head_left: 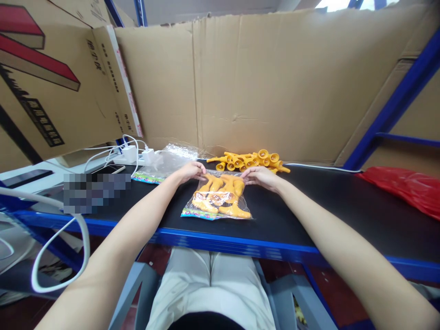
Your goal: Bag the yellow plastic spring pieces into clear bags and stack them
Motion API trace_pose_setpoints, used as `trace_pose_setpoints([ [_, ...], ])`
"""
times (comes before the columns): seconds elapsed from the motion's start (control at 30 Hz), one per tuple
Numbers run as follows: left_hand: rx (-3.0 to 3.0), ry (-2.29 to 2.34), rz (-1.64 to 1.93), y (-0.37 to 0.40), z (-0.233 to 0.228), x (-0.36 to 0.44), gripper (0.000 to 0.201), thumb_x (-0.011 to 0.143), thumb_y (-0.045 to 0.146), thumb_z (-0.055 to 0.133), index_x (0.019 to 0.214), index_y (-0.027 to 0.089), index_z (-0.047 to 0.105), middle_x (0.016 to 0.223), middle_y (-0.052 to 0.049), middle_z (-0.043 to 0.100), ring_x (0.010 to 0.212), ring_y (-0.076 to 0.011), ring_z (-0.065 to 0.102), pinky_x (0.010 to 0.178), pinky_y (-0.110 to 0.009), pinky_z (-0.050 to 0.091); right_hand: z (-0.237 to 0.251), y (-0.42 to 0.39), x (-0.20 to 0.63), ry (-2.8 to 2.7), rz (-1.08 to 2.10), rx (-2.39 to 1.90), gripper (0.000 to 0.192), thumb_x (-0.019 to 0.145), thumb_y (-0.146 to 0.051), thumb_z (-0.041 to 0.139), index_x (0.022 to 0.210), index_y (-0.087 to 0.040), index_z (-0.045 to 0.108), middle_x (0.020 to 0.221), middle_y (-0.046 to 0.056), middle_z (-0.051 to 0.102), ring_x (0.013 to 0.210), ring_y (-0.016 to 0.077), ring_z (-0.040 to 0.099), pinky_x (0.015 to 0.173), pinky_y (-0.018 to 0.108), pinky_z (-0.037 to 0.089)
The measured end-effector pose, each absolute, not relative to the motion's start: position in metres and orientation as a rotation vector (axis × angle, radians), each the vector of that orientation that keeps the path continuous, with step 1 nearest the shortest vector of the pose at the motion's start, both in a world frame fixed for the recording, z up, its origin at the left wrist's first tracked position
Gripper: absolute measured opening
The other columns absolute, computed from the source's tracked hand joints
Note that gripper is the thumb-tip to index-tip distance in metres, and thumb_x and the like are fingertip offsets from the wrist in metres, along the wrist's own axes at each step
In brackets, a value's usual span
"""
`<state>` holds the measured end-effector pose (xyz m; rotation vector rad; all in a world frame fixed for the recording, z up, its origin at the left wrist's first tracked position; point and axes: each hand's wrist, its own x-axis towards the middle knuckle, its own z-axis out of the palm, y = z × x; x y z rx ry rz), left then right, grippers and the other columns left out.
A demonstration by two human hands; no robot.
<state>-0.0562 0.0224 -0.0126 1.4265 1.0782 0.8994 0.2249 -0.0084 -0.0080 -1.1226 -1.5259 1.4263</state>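
Hands at work on a clear plastic bag (217, 198) that lies flat on a black surface (309, 215) with a blue front edge. The bag already holds several yellow plastic toy pieces, and its printed strip runs along the near edge. The left hand (188, 172) and the right hand (260, 176) both rest on the far end of the bag, one at each corner, fingers curled down and pinching at the opening; neither hand holds anything else. Whether that far end is sealed cannot be told from this view.

Judging by this, filling of this one bag looks done or nearly done, with closing the top as the step in hand. Just beyond the bag, a pile of loose yellow toy pieces (250, 161) lies against a cardboard wall (275, 82), so more packing seems to remain. To the left, a stack of empty clear bags (165, 162) lies near white chargers and cables (132, 153). A red plastic bag (405, 188) lies at the far right of the surface.
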Motion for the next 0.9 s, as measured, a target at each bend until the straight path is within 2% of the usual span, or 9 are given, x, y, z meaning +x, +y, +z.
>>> trace_pose_setpoints([
  [0.17,1.635,1.202,0.893,0.020,-0.013,-0.050,0.022,0.060,-0.003,0.042,0.050,0.013,0.053,0.044,0.002,0.048,0.042,-0.0077,0.051,0.057,-0.027,0.051,-0.007,-0.007,0.226,-1.566,1.428,-1.078,0.024,0.069,-0.001,0.042,0.061,-0.011,0.062,0.063,0.006,0.065,0.061,0.0110,0.060,0.065,0.023,0.049],
  [0.3,1.932,1.365,0.850,0.022,-0.014,-0.049,0.021,0.057,0.001,0.038,0.051,0.015,0.052,0.039,0.004,0.046,0.031,-0.0067,0.041,0.047,-0.022,0.042,-0.005,-0.007,0.229,-1.600,1.540,-1.044,0.031,0.075,-0.010,0.036,0.063,-0.008,0.065,0.063,0.010,0.064,0.059,0.0125,0.058,0.058,0.022,0.046],
  [0.4,2.227,1.420,0.871,0.022,-0.013,-0.048,0.021,0.055,0.001,0.038,0.048,0.016,0.051,0.042,0.002,0.049,0.041,-0.0095,0.046,0.052,-0.022,0.041,-0.003,-0.009,0.228,-1.609,1.553,-1.070,0.034,0.079,-0.017,0.037,0.060,-0.008,0.064,0.064,0.010,0.064,0.054,0.0105,0.054,0.056,0.022,0.044],
  [0.57,2.561,1.381,0.985,0.019,-0.010,-0.044,0.021,0.054,0.001,0.040,0.050,0.017,0.053,0.059,-0.001,0.055,0.063,-0.0133,0.050,0.066,-0.022,0.040,-0.001,-0.015,0.227,-1.729,1.398,-1.162,0.017,0.071,-0.018,0.057,0.058,-0.010,0.064,0.061,0.007,0.063,0.052,0.0086,0.050,0.052,0.021,0.041],
  [0.67,2.686,1.305,1.070,0.016,-0.009,-0.042,0.022,0.056,0.001,0.038,0.055,0.017,0.052,0.064,-0.002,0.053,0.066,-0.0141,0.048,0.067,-0.023,0.039,0.004,-0.018,0.228,-1.886,1.268,-1.252,0.022,0.071,-0.028,0.060,0.057,-0.011,0.064,0.060,0.007,0.062,0.054,0.0101,0.052,0.051,0.022,0.041],
  [0.77,2.769,1.239,1.130,0.013,-0.008,-0.040,0.022,0.059,0.001,0.036,0.055,0.017,0.050,0.066,-0.002,0.051,0.066,-0.0140,0.048,0.065,-0.024,0.039,0.008,-0.018,0.228,-1.911,0.950,-1.346,0.029,0.071,-0.035,0.061,0.052,-0.014,0.060,0.056,0.004,0.059,0.054,0.0109,0.051,0.053,0.024,0.042],
  [0.83,2.776,1.220,1.164,0.011,-0.007,-0.038,0.022,0.061,0.000,0.036,0.056,0.017,0.048,0.066,-0.002,0.050,0.065,-0.0137,0.047,0.064,-0.024,0.038,0.008,-0.017,0.225,-1.815,0.796,-1.355,0.028,0.071,-0.038,0.062,0.057,-0.014,0.059,0.059,0.004,0.060,0.054,0.0107,0.051,0.054,0.024,0.043],
  [0.9,2.768,1.191,1.209,0.007,-0.005,-0.034,0.022,0.062,0.000,0.035,0.056,0.017,0.048,0.067,-0.002,0.049,0.066,-0.0135,0.047,0.065,-0.024,0.038,0.006,-0.017,0.220,-1.733,0.791,-1.311,0.026,0.070,-0.041,0.063,0.067,-0.015,0.059,0.066,0.004,0.062,0.058,0.0108,0.053,0.055,0.024,0.044],
])
